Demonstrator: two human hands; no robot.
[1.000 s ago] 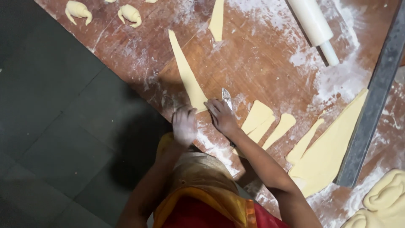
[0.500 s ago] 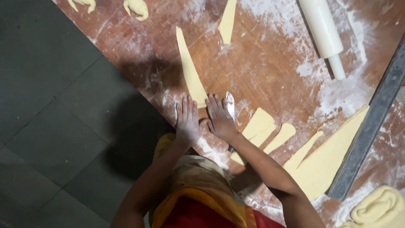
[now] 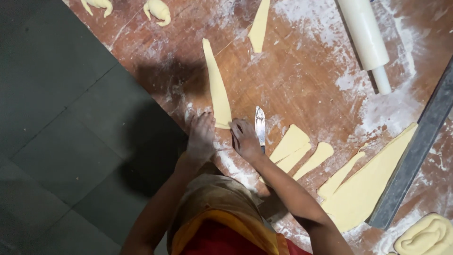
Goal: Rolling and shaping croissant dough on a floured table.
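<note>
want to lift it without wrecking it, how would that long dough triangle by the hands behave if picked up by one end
The dough triangle looks thin and flat against the floured table, so it would probably droop and stretch rather than stay stiff. Its narrow tip seems likeliest to tear. The flour should keep it from sticking much. Both hands rest at its wide end.

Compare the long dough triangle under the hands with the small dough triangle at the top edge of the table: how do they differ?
The long dough triangle is far longer than the small dough triangle. The long one has its wide end at the left hand and right hand, which touch it; the small one lies alone, untouched. The long one's tip points away from the person; the small one's wide end lies toward the person, its far end cut off by the picture edge. Both are pale yellow, flat, on the floured wooden table.
</note>
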